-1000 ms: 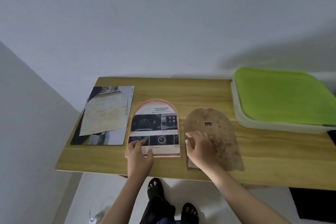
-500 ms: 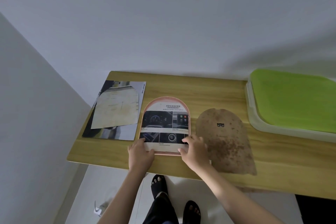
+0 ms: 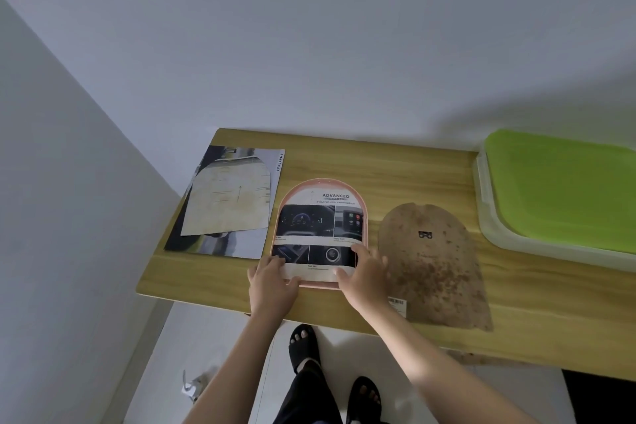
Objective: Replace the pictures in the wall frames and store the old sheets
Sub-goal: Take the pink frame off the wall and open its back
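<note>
The bench [image 3: 395,162] is smooth, pale wood with visible grain. The printed sheet [image 3: 320,227] looks glossy paper; the backing board [image 3: 433,272] is matt, stained brown fibreboard.

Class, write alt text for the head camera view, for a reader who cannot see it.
Both hands, left hand and right hand, press a printed sheet into an arched pink frame on a wooden table. A stained backing board lies right of it.

A plain home room: bare white walls [image 3: 309,45], wooden table [image 3: 395,162], sandalled feet [image 3: 304,346] on pale floor.
</note>
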